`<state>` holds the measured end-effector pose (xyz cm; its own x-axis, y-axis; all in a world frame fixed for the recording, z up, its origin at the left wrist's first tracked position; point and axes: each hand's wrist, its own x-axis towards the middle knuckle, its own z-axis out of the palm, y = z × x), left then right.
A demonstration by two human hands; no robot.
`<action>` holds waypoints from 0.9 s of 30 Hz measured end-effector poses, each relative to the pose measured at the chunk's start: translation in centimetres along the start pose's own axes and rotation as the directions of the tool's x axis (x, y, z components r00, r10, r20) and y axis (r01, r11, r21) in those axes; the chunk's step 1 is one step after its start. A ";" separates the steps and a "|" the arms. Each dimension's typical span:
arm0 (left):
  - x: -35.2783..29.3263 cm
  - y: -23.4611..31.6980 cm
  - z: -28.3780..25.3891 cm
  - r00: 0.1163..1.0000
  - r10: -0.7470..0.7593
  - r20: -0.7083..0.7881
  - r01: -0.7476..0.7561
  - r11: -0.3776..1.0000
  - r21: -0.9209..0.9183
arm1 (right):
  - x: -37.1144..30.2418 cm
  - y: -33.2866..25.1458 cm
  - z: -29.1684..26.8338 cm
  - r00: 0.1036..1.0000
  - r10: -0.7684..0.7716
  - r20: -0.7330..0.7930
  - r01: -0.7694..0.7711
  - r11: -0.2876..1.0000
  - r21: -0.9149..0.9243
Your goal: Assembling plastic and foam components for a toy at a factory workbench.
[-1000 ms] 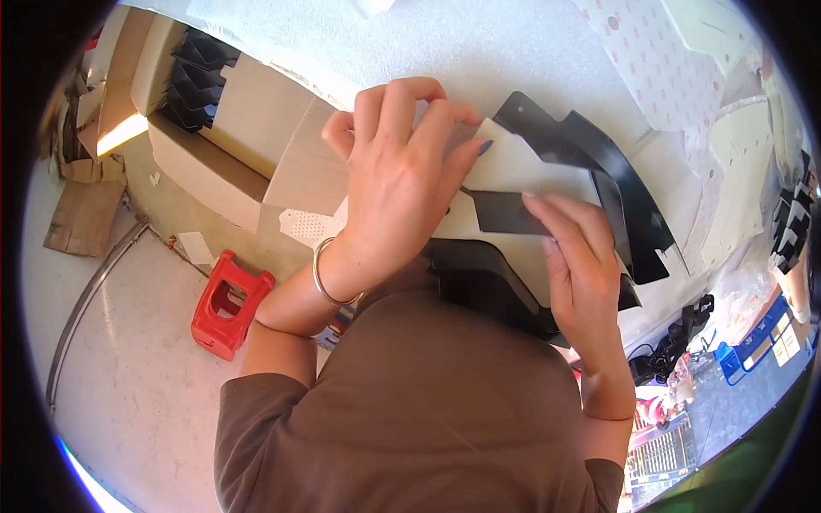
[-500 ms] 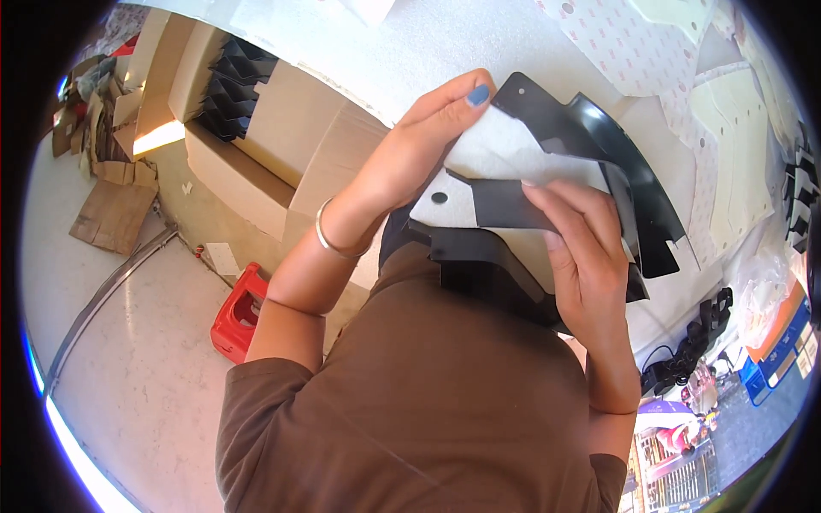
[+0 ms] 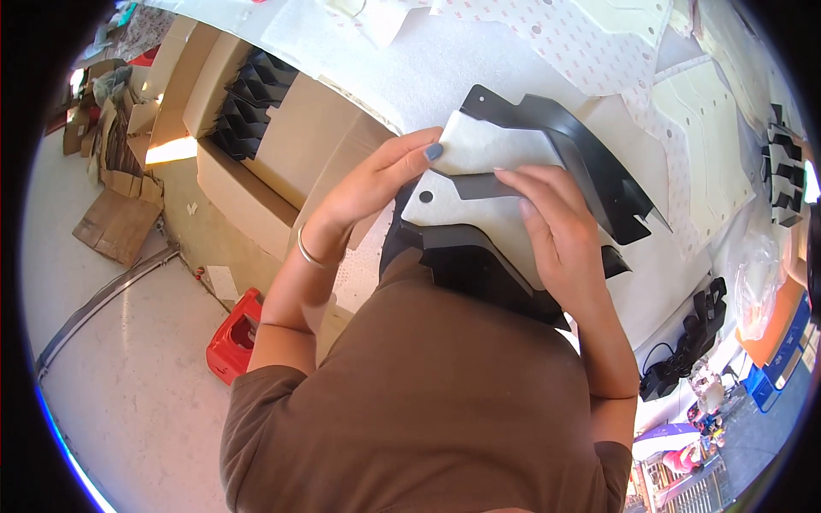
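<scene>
A curved black plastic part (image 3: pixel 590 162) lies tilted before me against the table edge, with a white felt-like pad (image 3: pixel 500 145) over its middle. A dark strip (image 3: pixel 487 185) of the part shows through a cutout in the pad. My left hand (image 3: pixel 376 184) is closed on the left edge, its thumb on top and its other fingers partly hidden beneath. Stretched over the pad, my right hand (image 3: pixel 564 231) has its fingertips at the right end of the dark strip, thumb apart. The near black flange (image 3: pixel 479 256) of the part rests against my body.
At left stands an open cardboard box (image 3: pixel 248 184) with several black parts (image 3: pixel 256 94) inside. A red stool (image 3: pixel 235 338) is on the floor. Sheets of white pads (image 3: pixel 701 145) and patterned backing paper (image 3: pixel 581 43) cover the table's far right. Black straps (image 3: pixel 697 342) lie at the right edge.
The part and both hands have shifted left, and the part's far end has come lower in view. The right fingertips still touch the pad around the dark strip.
</scene>
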<state>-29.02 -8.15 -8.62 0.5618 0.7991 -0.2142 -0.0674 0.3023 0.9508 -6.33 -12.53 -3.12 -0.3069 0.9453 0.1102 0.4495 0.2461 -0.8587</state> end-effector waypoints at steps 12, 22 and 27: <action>3.8 0.2 -0.3 0.996 -0.060 -0.060 0.054 0.995 -0.088 | -4.6 -0.8 -7.5 0.958 0.044 -0.284 -0.017 0.995 0.097; 3.9 -0.2 0.8 0.989 -0.061 -0.135 0.045 0.992 -0.117 | -12.4 8.0 -8.6 0.777 0.588 -0.223 -0.407 0.741 0.534; 5.3 1.7 3.1 0.972 -0.001 -0.236 0.010 0.999 0.038 | -11.4 8.9 -9.0 0.746 0.634 -0.203 -0.407 0.675 0.616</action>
<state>-23.58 -4.96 -7.42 0.3514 0.8988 -0.2620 -0.0304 0.2906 0.9563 8.70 -19.21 -7.48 0.2261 0.9048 -0.3609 -0.0881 -0.3500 -0.9326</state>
